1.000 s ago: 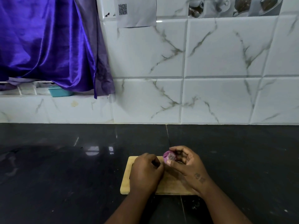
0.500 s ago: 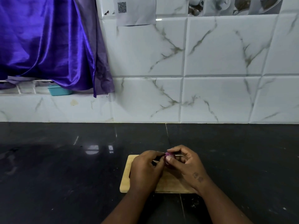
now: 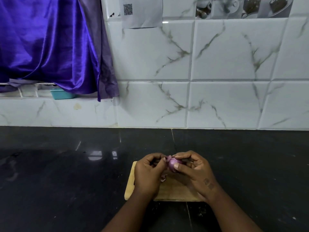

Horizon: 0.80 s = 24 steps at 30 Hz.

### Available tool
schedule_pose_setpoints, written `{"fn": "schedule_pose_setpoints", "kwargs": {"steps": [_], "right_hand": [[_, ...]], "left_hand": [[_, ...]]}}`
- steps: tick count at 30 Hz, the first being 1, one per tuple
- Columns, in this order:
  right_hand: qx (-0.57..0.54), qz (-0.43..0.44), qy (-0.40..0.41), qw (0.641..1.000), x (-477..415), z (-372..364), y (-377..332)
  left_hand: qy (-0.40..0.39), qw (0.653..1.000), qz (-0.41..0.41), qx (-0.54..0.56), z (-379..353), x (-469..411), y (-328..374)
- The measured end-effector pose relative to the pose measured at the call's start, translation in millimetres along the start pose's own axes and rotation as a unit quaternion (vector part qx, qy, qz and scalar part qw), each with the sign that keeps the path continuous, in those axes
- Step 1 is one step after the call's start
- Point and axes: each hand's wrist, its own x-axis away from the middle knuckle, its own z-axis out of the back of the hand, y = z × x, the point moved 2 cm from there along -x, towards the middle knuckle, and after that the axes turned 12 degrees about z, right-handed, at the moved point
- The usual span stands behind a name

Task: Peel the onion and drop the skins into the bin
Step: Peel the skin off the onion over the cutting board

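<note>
A small purple onion [image 3: 173, 163] is held just above a wooden cutting board [image 3: 175, 190] on the black counter. My right hand [image 3: 194, 171] grips the onion, thumb on its near side and fingers curled over the far side. My left hand [image 3: 148, 171] pinches a strip of purple skin [image 3: 167, 159] at the onion's left side. A loose piece of skin [image 3: 163, 178] hangs below my left hand, over the board. No bin is in view.
The black counter [image 3: 66, 181] runs to a white marble-tiled wall [image 3: 217, 97]. A purple curtain [image 3: 50, 47] hangs at the upper left over a ledge with a teal container [image 3: 61, 94]. A paper with a QR code [image 3: 142, 12] is stuck on the wall.
My right hand has turned the onion, so its cut face no longer shows. My left hand has come in against it and now pulls a strip of skin away.
</note>
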Motion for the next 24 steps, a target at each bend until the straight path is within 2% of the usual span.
{"fn": "schedule_pose_setpoints", "kwargs": {"steps": [3, 9, 14, 20, 24], "right_hand": [[0.004, -0.003, 0.002, 1.0, 0.6, -0.7, 0.7], [-0.009, -0.019, 0.022, 1.0, -0.3, 3.0, 0.2], [0.019, -0.059, 0.05, 0.997, -0.3, 1.7, 2.4], [0.011, -0.12, 0.051, 0.991, -1.5, -0.1, 7.0], [0.037, -0.119, 0.03, 0.992, -0.8, -0.9, 10.3]], "left_hand": [[0.007, 0.998, 0.035, 0.049, 0.3, -6.2, -4.8], [0.083, 0.996, 0.04, -0.007, 5.3, -7.8, -6.0], [0.099, 0.988, 0.016, -0.117, 6.5, 2.3, 0.8], [0.085, 0.954, 0.022, -0.287, 5.9, 1.1, -3.5], [0.066, 0.951, 0.018, -0.302, 6.0, -2.5, -6.0]]}}
